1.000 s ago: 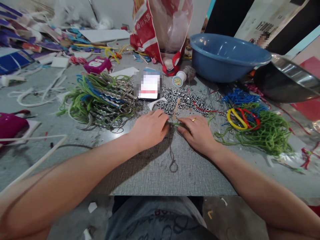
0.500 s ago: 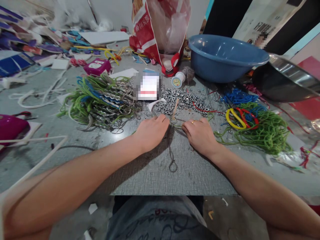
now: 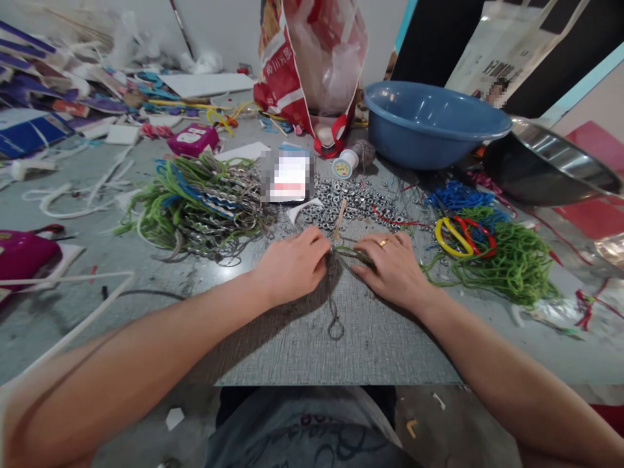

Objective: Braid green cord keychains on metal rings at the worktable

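A dark grey cord with a looped end lies on the table and runs up toward my left hand. That hand is closed, its thumb and fingers pinching the cord where green and grey strands meet. Green strands stretch across the small gap to my right hand, which wears a ring. Its fingers curl over the strands, with the thumb a little apart below them; the grip itself is partly hidden. Just beyond the hands lie many small metal nuts and a thin tan strip.
Left of the nuts sits a bundle of braided green and blue cords, beside a blurred phone. Yellow-and-red-handled scissors rest by green cords. Behind stand a thread spool, red bag, blue basin and metal bowl.
My right thumb has spread away from the fingers, and the green strands between the hands show more. My left hand stays almost in place. The view has shifted slightly.
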The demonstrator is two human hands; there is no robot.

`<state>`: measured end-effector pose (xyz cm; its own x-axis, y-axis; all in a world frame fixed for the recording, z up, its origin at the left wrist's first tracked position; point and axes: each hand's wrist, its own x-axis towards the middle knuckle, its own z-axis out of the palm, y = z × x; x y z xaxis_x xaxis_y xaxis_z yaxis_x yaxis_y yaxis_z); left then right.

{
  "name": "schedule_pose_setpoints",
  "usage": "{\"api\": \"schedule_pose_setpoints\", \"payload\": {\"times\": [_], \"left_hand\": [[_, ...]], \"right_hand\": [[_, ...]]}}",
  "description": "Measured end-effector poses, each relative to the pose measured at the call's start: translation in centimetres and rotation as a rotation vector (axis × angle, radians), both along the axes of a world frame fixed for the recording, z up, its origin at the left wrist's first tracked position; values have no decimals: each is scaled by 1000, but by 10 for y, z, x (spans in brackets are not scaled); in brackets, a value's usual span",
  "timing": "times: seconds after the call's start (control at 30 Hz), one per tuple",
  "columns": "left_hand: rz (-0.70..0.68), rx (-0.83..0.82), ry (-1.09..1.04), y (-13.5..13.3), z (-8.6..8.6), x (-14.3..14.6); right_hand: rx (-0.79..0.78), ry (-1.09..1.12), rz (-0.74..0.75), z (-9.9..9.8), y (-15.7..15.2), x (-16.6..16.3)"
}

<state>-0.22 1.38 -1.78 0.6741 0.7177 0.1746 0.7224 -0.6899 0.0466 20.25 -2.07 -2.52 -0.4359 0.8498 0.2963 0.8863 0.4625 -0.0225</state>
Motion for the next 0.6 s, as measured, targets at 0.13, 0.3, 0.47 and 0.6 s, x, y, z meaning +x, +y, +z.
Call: {"api": "schedule_pose_setpoints", "payload": {"times": [0.13,0.3,0.47,0.6], "left_hand": [[-270,-4,-11,-2,0,-4],[-480,18,-36,-1,-1,-6],[-602,6,-78,-4,-1,-6],[-649,-36,-61,-6,-1,-6]], "right_hand": [[-24,13,39,8,-1,7],[-14,45,-74,19,24,12],[-41,-30,-164,25,65,2],[-43,-92,-182,20,90,-9]]}}
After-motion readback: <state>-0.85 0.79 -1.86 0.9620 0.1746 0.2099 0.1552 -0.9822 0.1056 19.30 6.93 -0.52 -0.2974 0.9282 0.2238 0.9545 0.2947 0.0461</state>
